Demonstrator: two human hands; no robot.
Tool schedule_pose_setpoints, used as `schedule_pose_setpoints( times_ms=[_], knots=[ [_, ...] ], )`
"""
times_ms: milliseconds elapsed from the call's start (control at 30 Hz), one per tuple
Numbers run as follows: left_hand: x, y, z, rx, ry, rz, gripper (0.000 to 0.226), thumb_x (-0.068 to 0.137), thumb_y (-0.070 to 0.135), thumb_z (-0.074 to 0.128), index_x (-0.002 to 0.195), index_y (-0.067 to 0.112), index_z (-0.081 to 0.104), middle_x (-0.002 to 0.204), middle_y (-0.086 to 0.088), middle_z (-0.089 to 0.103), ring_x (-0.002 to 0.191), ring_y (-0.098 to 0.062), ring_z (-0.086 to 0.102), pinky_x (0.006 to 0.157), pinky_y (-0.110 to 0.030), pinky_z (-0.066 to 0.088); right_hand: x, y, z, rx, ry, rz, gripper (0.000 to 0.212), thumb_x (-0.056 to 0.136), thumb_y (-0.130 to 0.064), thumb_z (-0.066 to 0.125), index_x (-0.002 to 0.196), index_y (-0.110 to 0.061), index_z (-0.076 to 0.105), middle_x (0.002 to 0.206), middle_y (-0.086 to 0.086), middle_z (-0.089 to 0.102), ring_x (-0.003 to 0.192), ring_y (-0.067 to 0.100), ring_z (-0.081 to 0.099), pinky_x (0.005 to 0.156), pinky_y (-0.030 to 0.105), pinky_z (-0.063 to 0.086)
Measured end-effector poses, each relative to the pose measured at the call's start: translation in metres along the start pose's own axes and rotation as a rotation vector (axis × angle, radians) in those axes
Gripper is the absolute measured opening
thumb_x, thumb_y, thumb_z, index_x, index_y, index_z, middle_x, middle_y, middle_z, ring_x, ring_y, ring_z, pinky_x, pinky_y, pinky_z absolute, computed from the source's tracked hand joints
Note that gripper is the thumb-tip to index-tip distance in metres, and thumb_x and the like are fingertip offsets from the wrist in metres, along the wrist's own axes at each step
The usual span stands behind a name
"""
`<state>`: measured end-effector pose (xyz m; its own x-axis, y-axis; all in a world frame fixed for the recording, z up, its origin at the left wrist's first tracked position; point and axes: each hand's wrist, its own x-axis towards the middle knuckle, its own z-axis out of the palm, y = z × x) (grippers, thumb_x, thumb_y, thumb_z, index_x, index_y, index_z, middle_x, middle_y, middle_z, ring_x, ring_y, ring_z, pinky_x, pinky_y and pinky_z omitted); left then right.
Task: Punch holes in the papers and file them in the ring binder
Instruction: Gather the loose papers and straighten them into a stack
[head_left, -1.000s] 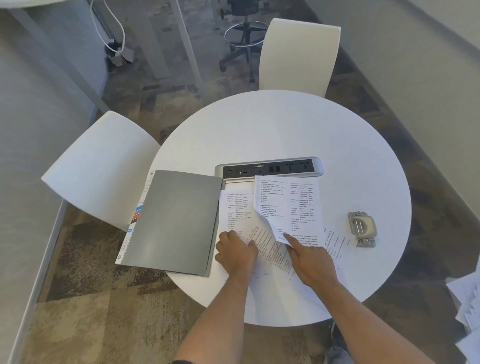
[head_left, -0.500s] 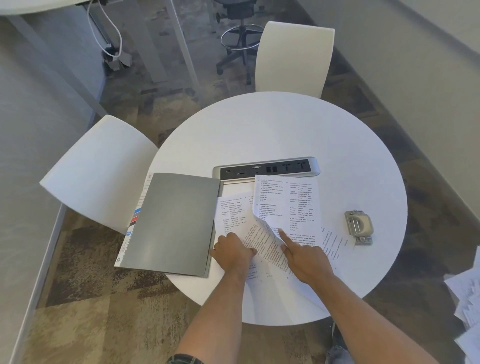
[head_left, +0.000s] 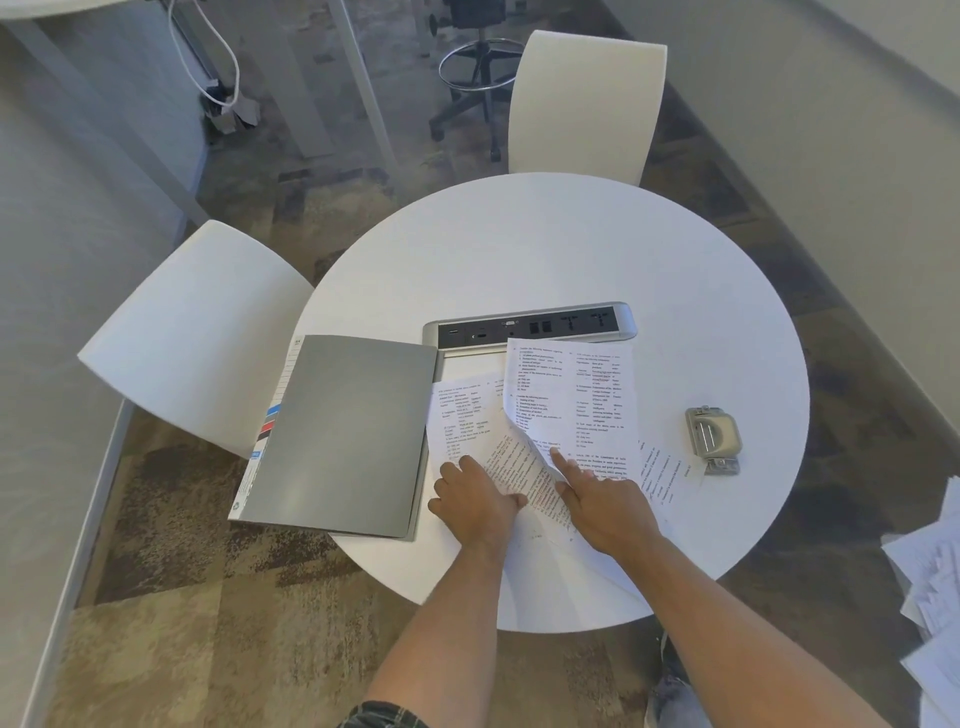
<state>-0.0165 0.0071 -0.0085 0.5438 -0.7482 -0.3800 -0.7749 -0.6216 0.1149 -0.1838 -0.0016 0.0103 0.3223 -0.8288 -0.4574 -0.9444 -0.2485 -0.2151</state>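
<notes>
Fingers (head_left: 558, 457) of the right hand (head_left: 605, 506) lie spread flat on the top sheet (head_left: 576, 395), with the pointing finger stretched out near its bent lower corner. They grip nothing; they only press. Half a second ago that corner stood up higher, so the sheet is being pushed down flatter now. Just to the left, the left hand (head_left: 478, 499) also lies flat and open on the papers (head_left: 467, 421), and it has hardly moved.

All the pages sit in a messy fan at the middle of the frame, some turned sideways (one peeks out at the right). I think they are still being squared into one pile, so no holes are punched yet.

Farther out, the hole punch (head_left: 712, 436) waits at the right on the round table (head_left: 571, 249), well apart from both hands. At the left lies the grey ring binder (head_left: 343, 436), closed and hanging a bit over the table edge.
</notes>
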Motion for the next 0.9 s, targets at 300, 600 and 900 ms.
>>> schedule_pose_setpoints(
  times_ms=[300,600,900],
  knots=[
    [-0.025,-0.02,0.016,0.03,0.035,0.208,0.112,0.059,0.076,0.08,0.143,0.013,0.044,0.134,-0.006,0.053,0.118,-0.025,0.058,0.096,-0.038,0.048,0.007,0.0,0.028,-0.117,-0.151,-0.07,0.107,0.081,-0.079,0.048,0.158,-0.043,-0.017,0.171,0.012,-0.002,0.156,0.033,0.015,0.121,0.051,0.025],
    [-0.025,-0.053,0.009,-0.169,-0.03,0.303,0.097,0.066,0.054,0.09,0.142,0.017,0.044,0.145,0.002,0.046,0.122,-0.021,0.059,0.089,-0.032,0.055,0.002,-0.006,0.032,-0.247,-0.152,-0.095,0.101,0.09,-0.057,0.054,0.163,-0.024,-0.007,0.168,0.024,-0.006,0.155,0.043,0.011,0.121,0.059,0.023],
    [-0.022,-0.071,0.012,-0.323,-0.051,0.368,0.068,0.076,0.037,0.088,0.131,0.019,0.053,0.142,0.009,0.046,0.128,-0.012,0.053,0.092,-0.028,0.051,0.002,-0.012,0.035,-0.258,-0.164,-0.071,0.087,0.098,-0.034,0.046,0.162,-0.019,-0.011,0.167,0.027,-0.009,0.154,0.047,0.008,0.122,0.06,0.02]
  ],
)
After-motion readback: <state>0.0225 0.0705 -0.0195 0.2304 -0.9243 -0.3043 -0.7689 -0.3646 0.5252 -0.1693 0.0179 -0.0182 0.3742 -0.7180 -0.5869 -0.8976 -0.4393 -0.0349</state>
